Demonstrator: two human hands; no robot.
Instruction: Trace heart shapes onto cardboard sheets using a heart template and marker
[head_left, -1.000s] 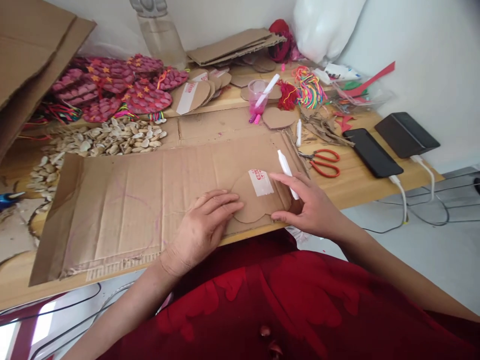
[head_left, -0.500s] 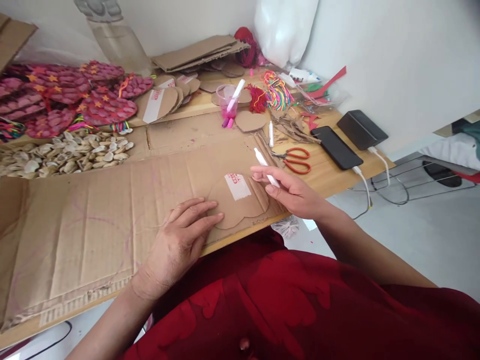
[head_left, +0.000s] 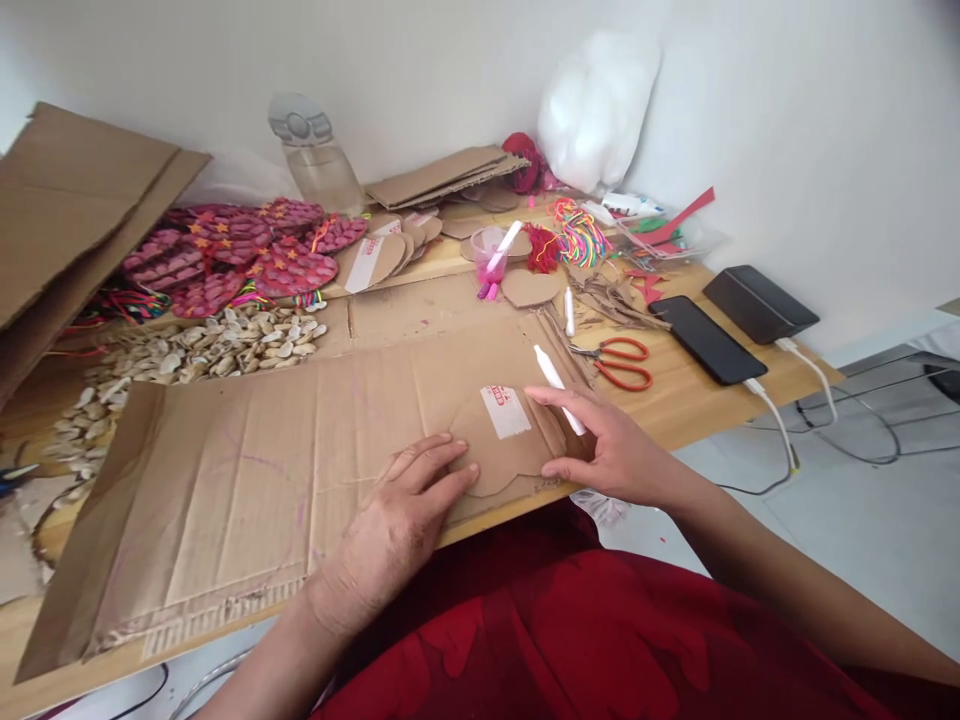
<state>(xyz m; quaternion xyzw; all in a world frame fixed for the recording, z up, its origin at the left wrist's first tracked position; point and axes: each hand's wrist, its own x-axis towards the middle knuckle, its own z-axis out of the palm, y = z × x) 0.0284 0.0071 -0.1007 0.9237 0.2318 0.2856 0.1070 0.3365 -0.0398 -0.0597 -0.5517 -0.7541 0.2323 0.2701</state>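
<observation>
A cloud-edged cardboard cut-out [head_left: 480, 462] with a strip of printed tape lies on a large cardboard sheet [head_left: 352, 400] near the table's front edge. My left hand [head_left: 409, 505] rests flat, its fingertips on the left edge of the cut-out. At the other side, my right hand [head_left: 600, 445] has a white marker [head_left: 551, 368] tucked between its fingers, tip pointing away from me. Its thumb and index finger are spread over the right part of the cut-out, the thumb touching near the front edge. Faint purple curves are drawn on the sheet.
Orange-handled scissors [head_left: 626, 362], a second white marker [head_left: 569, 312] and a phone [head_left: 709, 340] lie to the right. A pink plastic cup [head_left: 487, 262] stands behind the sheet. Shells [head_left: 225, 345], decorated pink pieces [head_left: 225, 250] and leaning cardboard [head_left: 82, 210] occupy the left.
The view has shifted, so the table contents appear lower and further right. My right thumb has moved away from the index finger, down to the cut-out's front edge. The left hand stays on the cardboard.
</observation>
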